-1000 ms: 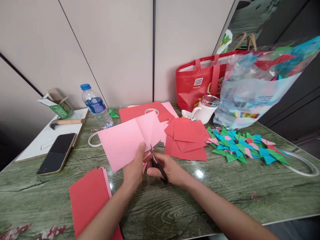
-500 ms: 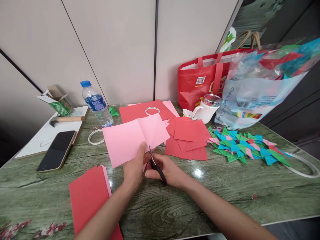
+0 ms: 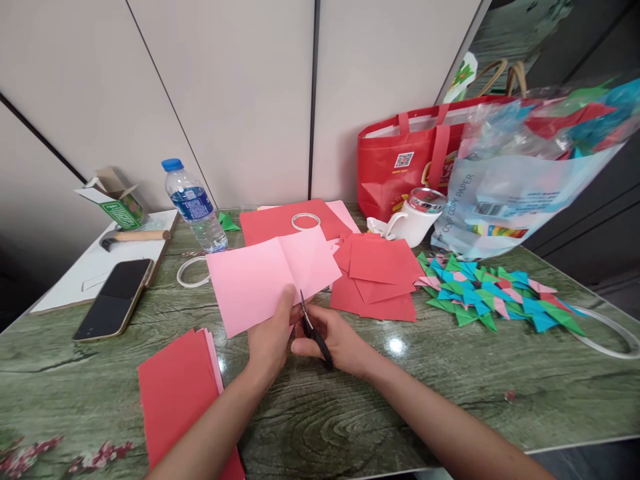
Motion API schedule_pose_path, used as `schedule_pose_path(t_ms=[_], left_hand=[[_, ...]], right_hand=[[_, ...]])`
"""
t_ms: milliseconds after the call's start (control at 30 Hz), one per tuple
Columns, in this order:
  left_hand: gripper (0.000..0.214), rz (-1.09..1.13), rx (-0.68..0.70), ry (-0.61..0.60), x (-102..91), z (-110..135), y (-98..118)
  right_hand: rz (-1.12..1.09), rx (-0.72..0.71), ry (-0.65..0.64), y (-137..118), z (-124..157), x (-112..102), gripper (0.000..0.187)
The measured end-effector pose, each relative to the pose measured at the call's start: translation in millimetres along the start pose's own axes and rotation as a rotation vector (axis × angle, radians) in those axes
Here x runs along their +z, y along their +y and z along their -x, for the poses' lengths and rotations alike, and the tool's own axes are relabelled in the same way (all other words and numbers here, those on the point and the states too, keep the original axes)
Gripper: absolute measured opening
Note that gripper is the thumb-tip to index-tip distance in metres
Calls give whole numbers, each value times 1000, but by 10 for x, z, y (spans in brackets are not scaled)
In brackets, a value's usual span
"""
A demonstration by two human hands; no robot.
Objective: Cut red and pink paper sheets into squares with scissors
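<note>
My left hand (image 3: 270,337) pinches the near edge of a pink sheet of paper (image 3: 260,277) and holds it up over the table. Black-handled scissors (image 3: 313,330) are gripped in my right hand (image 3: 337,340), their blades at the sheet's near edge along its centre fold. A stack of red sheets (image 3: 177,397) lies by my left forearm. Cut red squares (image 3: 380,277) are piled just right of the pink sheet.
A green wood-grain table (image 3: 450,387) holds a phone (image 3: 114,299), a water bottle (image 3: 194,207), a hammer (image 3: 133,237), a small open box (image 3: 114,199), a white mug (image 3: 415,217), tape rings, folded blue, green and pink paper pieces (image 3: 487,290), a red bag (image 3: 410,160) and a plastic bag of paper (image 3: 520,173).
The pink sheet has shifted slightly right and upward in view, with the scissors staying at its near edge. Both hands hold their grip.
</note>
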State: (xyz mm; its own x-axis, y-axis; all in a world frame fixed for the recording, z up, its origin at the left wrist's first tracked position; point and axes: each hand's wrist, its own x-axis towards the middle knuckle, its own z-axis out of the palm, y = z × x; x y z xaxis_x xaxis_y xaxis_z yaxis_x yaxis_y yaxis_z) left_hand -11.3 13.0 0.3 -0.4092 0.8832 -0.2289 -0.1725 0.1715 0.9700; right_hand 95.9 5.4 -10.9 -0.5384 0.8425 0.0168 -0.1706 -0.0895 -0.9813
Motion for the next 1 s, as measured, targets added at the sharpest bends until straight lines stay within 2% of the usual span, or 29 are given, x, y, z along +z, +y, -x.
schedule_pose_path(t_ms=[267,533,767,1000], left_hand=[[46,-6,54,-6,-25,-19,-50],[46,4,21,26,-4,0,-10],[48,-21,64,1,-59,-57,-121],[45,29,48,-2,-25,-17,-52]], right_hand=[[4,-21,6,27,-7,11,44],[-4,-25,29,55,-13,12,45],[3,-30,57,55,-7,15,45],[7,-11,64,56,-15,15,45]])
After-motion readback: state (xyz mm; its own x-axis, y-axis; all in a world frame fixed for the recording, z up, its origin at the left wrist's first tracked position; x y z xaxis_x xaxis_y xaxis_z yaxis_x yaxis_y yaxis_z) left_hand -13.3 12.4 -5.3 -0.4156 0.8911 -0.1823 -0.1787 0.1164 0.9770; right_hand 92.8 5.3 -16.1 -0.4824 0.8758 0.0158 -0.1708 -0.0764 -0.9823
